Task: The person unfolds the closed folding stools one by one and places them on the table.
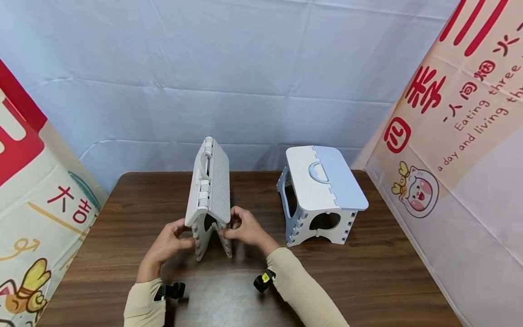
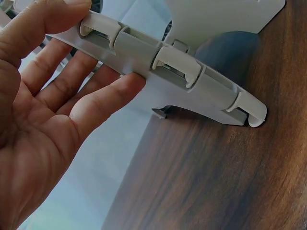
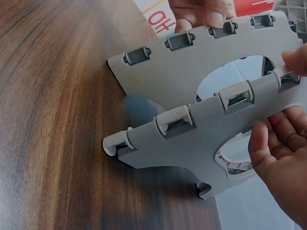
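A grey-white folding step stool [image 1: 219, 184] stands partly unfolded on the table, its two seat halves sloping like a roof and its side panels spread in a narrow V. My left hand [image 1: 166, 243] grips the left side panel by its hinged edge, thumb on one face and fingers behind, as the left wrist view shows. On the other side my right hand [image 1: 247, 229] holds the right panel [image 3: 144, 139] near an oval opening, with the thumb at its edge. A loop handle [image 1: 203, 165] stands up along the stool's ridge.
To the right stands a second folding stool [image 1: 310, 190], white and light blue, fully opened. The dark wooden table [image 1: 327, 281] runs back to a pale cloth wall [image 1: 229, 68]. Printed cloths hang on the left [image 1: 45, 200] and right [image 1: 461, 150].
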`<state>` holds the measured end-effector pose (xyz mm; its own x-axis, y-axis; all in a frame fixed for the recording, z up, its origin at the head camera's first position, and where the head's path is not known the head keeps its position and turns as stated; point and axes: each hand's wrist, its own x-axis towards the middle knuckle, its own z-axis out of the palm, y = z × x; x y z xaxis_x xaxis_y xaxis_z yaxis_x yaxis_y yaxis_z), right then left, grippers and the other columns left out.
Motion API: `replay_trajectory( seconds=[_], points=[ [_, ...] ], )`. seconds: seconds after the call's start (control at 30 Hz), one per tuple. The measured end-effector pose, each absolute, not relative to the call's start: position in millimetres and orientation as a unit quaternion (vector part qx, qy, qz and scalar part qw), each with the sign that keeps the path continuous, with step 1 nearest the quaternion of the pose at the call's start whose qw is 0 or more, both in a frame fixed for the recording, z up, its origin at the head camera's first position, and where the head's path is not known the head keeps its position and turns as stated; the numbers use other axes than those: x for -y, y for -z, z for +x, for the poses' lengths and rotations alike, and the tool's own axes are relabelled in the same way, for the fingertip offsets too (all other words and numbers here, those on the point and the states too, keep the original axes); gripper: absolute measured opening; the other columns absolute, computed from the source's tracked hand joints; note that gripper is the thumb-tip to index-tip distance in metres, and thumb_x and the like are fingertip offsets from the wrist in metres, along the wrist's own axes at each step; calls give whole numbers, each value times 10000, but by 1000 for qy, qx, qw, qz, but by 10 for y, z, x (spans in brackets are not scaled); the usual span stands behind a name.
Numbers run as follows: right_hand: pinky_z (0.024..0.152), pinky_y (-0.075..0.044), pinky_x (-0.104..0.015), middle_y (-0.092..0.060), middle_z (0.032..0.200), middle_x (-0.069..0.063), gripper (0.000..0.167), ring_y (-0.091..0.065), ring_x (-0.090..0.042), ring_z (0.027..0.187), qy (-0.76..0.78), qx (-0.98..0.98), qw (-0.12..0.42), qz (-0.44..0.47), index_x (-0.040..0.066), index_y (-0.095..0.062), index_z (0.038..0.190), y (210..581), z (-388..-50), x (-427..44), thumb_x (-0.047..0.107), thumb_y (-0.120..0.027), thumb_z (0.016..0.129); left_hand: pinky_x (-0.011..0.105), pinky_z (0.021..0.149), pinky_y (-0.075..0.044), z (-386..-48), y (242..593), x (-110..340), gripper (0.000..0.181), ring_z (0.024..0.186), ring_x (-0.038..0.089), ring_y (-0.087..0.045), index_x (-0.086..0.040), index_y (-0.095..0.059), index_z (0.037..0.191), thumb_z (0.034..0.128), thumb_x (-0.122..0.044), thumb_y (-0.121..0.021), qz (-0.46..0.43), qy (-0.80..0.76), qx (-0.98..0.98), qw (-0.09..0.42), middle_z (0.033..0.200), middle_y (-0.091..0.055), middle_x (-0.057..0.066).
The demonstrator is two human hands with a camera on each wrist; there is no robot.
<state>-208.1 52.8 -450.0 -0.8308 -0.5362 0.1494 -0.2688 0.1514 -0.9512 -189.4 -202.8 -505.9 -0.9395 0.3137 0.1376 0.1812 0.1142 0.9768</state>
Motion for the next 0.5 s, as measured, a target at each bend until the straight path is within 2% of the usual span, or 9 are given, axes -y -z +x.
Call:
replay_trajectory(
  seconds=[0.17,0.5],
  points=[
    [537,-399,-214,-541,742,-90,240,-443,-113,574,624,-724,135,-261,-36,-502,913,4540,-2098,-548,-57,-672,744,337,759,-518,-1892,5050,2044,439,997,278,-566,63,-571,1151,740,71,-726,170,-651,-737,58,1050,-599,167],
    [564,-437,-234,-575,803,-22,266,-497,-173,651,650,-698,147,-263,-60,-489,942,4597,-2098,-571,-101,-652,735,344,755,-520,-1858,5021,2096,439,940,229,-603,120,-544,1147,738,112,-705,161,-664,-727,73,1035,-575,233]
  ],
)
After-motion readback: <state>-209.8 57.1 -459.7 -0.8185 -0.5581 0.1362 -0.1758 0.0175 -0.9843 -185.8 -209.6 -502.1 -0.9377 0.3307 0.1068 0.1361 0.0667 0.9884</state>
